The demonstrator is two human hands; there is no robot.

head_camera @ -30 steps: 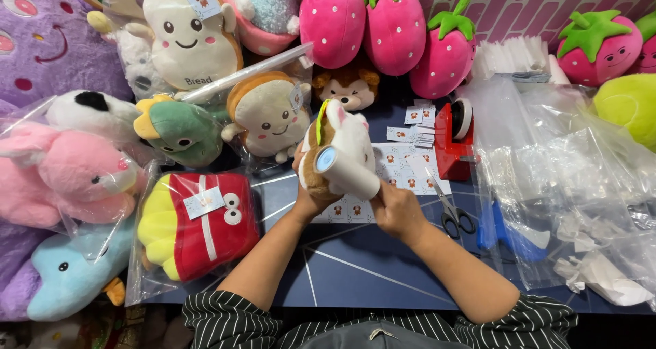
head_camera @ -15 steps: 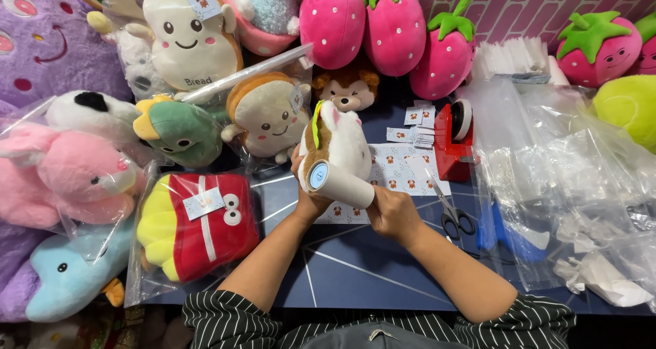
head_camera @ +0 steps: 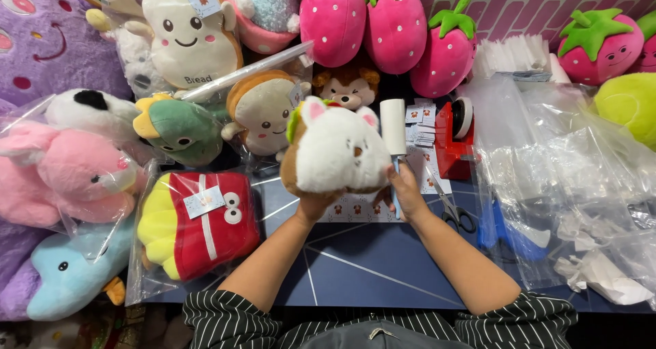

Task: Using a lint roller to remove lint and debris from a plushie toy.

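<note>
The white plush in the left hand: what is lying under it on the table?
Under the white plush a sheet of small stickers shows on the blue table; most of the sheet is covered by the plush and both hands.

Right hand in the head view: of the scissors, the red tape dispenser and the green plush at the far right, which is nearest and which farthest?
From the right hand, which holds a lint roller:
1. Scissors, just to its right on the table.
2. Red tape dispenser, up and to the right.
3. Green plush, at the far right edge.
</note>
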